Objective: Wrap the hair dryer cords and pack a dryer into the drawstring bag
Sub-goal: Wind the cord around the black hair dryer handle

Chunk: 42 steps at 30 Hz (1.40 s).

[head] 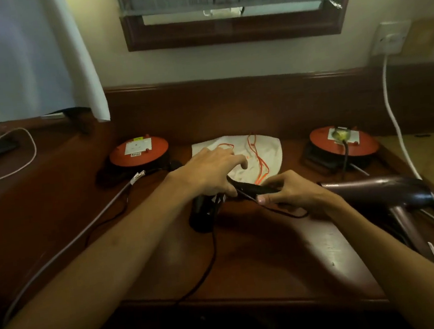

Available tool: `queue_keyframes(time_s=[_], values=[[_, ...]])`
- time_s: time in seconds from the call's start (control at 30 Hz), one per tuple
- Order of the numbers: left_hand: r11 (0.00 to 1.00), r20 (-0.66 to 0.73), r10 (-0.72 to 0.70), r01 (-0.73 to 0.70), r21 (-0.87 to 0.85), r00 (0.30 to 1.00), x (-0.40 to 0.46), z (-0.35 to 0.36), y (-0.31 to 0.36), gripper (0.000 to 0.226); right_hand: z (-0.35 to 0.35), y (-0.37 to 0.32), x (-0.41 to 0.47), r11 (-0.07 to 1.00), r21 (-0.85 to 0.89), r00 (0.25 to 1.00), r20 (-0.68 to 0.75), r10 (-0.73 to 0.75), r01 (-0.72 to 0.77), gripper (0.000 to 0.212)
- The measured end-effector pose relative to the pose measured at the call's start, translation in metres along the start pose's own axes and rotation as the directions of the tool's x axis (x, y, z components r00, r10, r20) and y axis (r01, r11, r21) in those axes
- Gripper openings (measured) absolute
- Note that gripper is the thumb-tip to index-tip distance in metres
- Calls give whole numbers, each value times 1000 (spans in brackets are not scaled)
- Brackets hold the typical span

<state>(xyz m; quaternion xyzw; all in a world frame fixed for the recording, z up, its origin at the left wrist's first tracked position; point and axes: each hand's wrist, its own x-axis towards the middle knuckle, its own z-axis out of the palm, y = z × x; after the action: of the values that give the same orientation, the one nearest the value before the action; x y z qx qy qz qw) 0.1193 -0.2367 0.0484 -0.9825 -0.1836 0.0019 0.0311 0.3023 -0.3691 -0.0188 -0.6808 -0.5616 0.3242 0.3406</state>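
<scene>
Both grips work mid-table: left hand (pixel 211 173) curls over the black hair dryer (pixel 207 211), right hand (pixel 291 191) pinches its thin black cord (pixel 214 247). White drawstring bag (pixel 270 150) lies flat toward the back edge.

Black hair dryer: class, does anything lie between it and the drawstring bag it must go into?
Nothing visible does. The black hair dryer, held by the left hand and right hand, lies just in front of the white drawstring bag; only the bag's own orange drawstring lies on top.
</scene>
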Motion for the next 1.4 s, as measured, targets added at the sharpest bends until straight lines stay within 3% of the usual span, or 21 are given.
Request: queue_keyframes(time_s=[0.07,0.2,0.37,0.53,0.7,0.8,0.9,0.97,1.0,1.07,1.1,1.13,1.17,1.23,1.27,1.33,1.4], values=[[998,102,-2,8,-58,995,7,9,1,61,-2,0,-5,997,-83,999,36,-1,4,49],[932,323,30,90,-352,946,10,30,-2,54,-6,9,-14,991,-133,997,67,30,-21,38],[921,328,29,102,-377,944,14,41,5,50,-4,21,-17,995,-92,995,88,45,-37,38],[889,453,50,167,-426,890,14,37,13,53,0,31,-16,999,-29,996,88,31,-29,46],[929,344,22,107,-353,939,8,48,12,58,-3,30,-22,1000,-14,997,78,9,-8,38],[930,265,9,89,-356,964,5,55,10,48,-5,24,-27,1000,13,999,41,13,-14,31],[916,185,-11,84,-393,983,2,58,8,45,-2,14,-29,998,-58,1000,24,1,0,31],[906,128,-51,100,-410,990,0,62,4,43,2,7,-31,973,-232,996,-81,-31,11,34],[901,103,-81,117,-418,991,0,65,1,43,7,1,-33,932,-363,971,-218,-99,14,34],[876,72,-134,152,-457,988,-3,69,-5,44,26,-9,-39,861,-505,802,-485,-347,67,26],[852,60,-155,164,-496,986,-4,69,-8,45,41,-14,-44,874,-471,728,-557,-401,121,23],[821,48,-171,169,-545,984,-5,69,-11,45,57,-18,-47,908,-379,726,-573,-381,177,23],[784,35,-188,171,-597,982,-6,70,-15,42,75,-20,-51,947,-248,792,-527,-309,204,25],[678,28,-230,181,-712,973,-10,70,-22,38,107,-23,-55,994,-19,957,-270,-105,104,31],[614,35,-254,189,-766,966,-13,71,-26,43,119,-22,-55,995,86,986,-161,-38,53,35],[520,33,-290,187,-834,956,-19,76,-34,52,126,-21,-52,928,373,994,-92,50,-13,39],[464,24,-301,169,-870,953,-23,78,-40,45,123,-23,-46,715,696,994,-18,110,-66,33]])
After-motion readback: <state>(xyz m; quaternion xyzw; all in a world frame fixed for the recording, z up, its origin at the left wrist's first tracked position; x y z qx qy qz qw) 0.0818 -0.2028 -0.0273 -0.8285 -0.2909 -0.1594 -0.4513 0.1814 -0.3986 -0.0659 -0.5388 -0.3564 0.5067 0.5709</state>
